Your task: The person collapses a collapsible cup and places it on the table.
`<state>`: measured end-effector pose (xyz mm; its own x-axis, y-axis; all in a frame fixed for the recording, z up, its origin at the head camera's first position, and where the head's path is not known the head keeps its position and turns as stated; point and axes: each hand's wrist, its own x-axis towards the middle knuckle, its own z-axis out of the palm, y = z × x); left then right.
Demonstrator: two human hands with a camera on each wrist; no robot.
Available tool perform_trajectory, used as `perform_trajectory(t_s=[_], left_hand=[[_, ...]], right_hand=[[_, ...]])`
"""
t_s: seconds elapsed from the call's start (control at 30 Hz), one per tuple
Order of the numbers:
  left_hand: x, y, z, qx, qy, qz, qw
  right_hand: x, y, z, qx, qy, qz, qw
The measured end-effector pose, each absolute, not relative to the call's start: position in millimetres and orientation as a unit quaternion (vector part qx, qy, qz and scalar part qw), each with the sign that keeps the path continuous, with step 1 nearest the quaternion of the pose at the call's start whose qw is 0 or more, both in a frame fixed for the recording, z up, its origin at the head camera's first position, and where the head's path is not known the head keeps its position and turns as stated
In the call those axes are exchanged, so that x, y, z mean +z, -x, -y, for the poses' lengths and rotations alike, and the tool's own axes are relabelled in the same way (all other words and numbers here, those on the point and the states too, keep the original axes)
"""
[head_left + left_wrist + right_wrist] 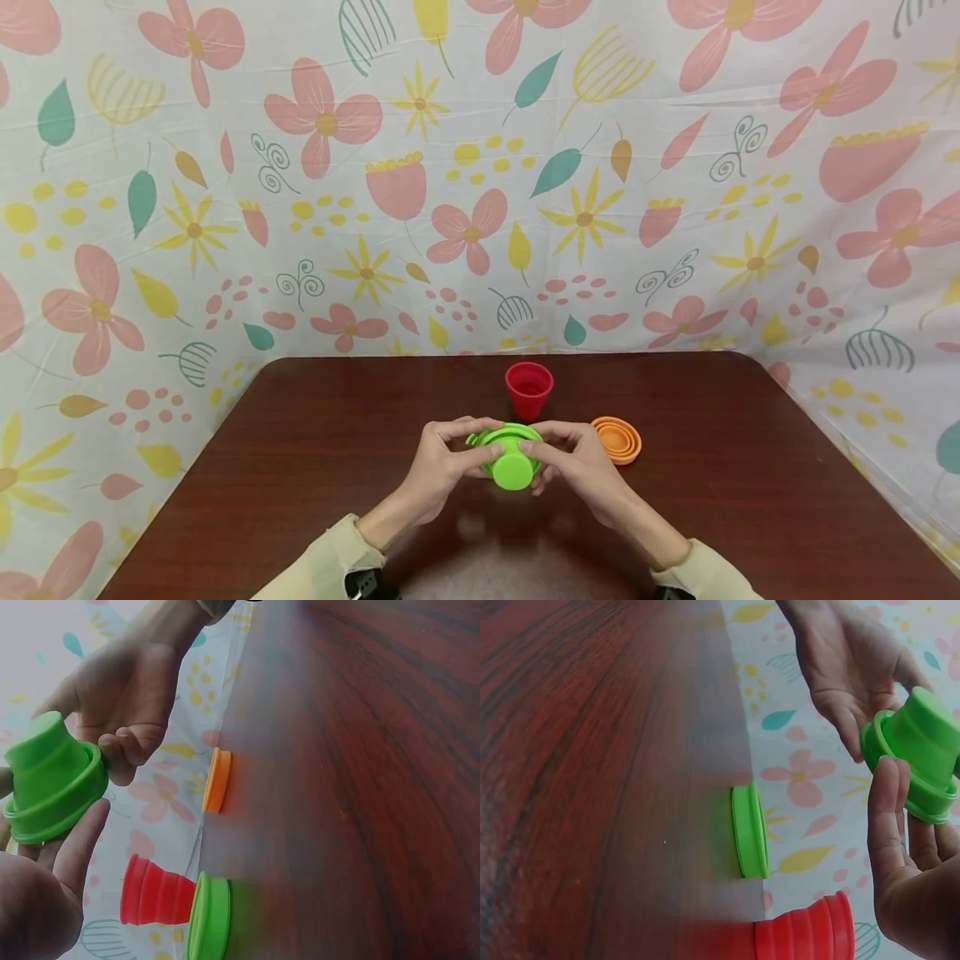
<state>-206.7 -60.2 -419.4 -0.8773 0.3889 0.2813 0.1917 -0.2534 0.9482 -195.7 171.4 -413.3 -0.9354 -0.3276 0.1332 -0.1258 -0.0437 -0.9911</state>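
Note:
Both hands hold a green collapsible cup above the table, its narrow base tilted toward me. Partly drawn out, the cup has its stepped middle standing up from a wide outer ring in the left wrist view. My left hand grips its left side, thumb on the cup wall and fingers about the ring. On the opposite side my right hand pinches it likewise, thumb near the base. Just beyond the hands stands a red collapsible cup, fully extended, mouth up.
Right of the hands, an orange collapsible cup lies folded flat on the dark wooden table. A low round green piece sits on the table behind my left hand, mostly hidden in the head view. A flowered cloth hangs behind the table.

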Motion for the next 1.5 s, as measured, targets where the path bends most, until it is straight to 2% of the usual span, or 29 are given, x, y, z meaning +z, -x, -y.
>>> perform_trajectory(t_s=[0.3, 0.6, 0.8, 1.03, 1.27, 1.5], left_hand=[[-421.2, 207.1, 60.1, 0.75, -0.238, -0.615, 0.046], [-422.7, 206.1, 57.7, 0.751, -0.234, -0.617, 0.018], [-422.5, 205.1, 54.6, 0.752, -0.236, -0.615, 0.012], [-421.7, 204.9, 54.5, 0.753, -0.231, -0.616, 0.025], [-419.6, 205.5, 59.0, 0.758, -0.263, -0.595, 0.053], [-418.4, 204.5, 58.8, 0.765, -0.244, -0.592, 0.061]], right_hand=[[-415.4, 194.8, -171.4, -0.703, 0.17, -0.687, 0.066], [-415.8, 193.3, -175.0, -0.744, 0.203, -0.628, 0.101], [-414.6, 193.2, -171.1, -0.737, 0.168, -0.651, 0.07], [-415.0, 193.9, -167.9, -0.73, 0.148, -0.665, 0.044], [-413.8, 194.5, -167.8, -0.746, 0.136, -0.649, 0.054], [-413.7, 193.7, -168.8, -0.742, 0.146, -0.65, 0.074]])
